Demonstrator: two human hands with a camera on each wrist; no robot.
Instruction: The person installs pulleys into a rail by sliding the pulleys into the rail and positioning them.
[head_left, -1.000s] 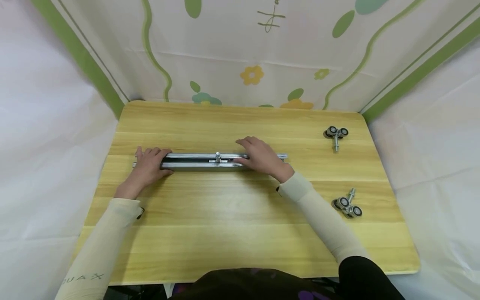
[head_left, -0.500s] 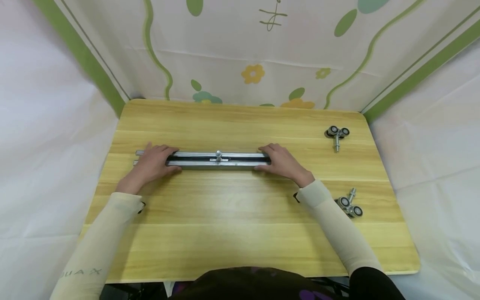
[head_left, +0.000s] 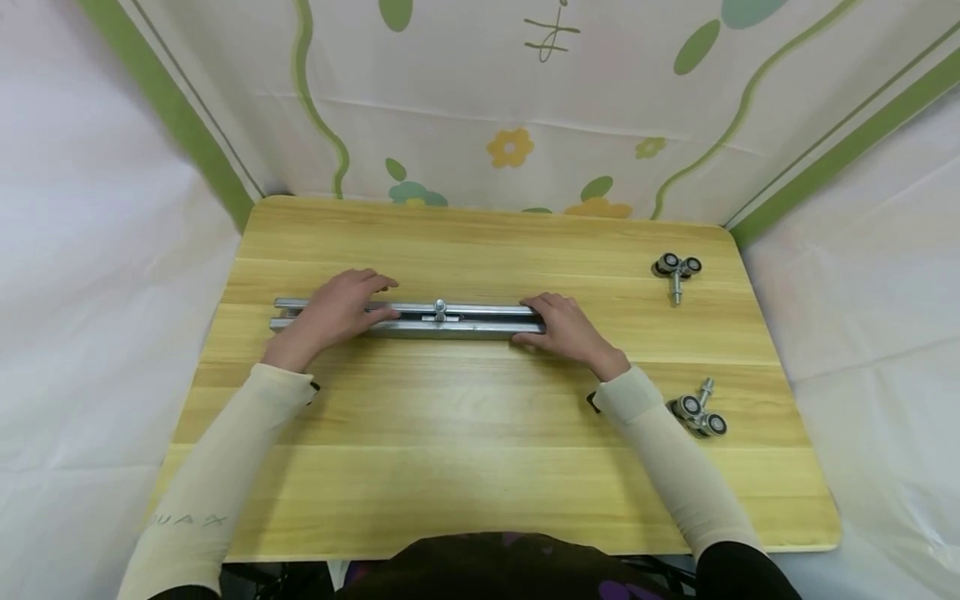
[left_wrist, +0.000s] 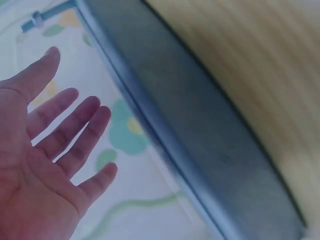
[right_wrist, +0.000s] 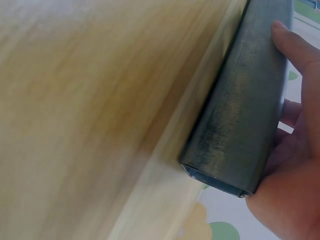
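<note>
A steel channel rail (head_left: 465, 332) lies left to right on the table, its slot facing up. A bolt (head_left: 440, 308) stands up from the slot near the middle, with a small flat plate at its foot. My left hand (head_left: 333, 310) is over the left part of the rail; in the left wrist view its fingers (left_wrist: 82, 131) are spread, apart from the rail's grey side. My right hand (head_left: 566, 329) grips the rail's right end, thumb (right_wrist: 292, 45) on the near side and fingers behind. What the bolt is fixed to inside the rail is hidden.
Two wheeled roller trolleys with bolts lie on the right of the wooden table (head_left: 480, 483): one trolley (head_left: 677, 271) near the back, another trolley (head_left: 699, 415) nearer the front, close to my right forearm. A patterned white curtain (head_left: 450, 75) hangs behind the table.
My right hand has moved right, from near the bolt to the rail's right end, and taken hold there. The left hand has let go of the left part and moved right above the rail.
</note>
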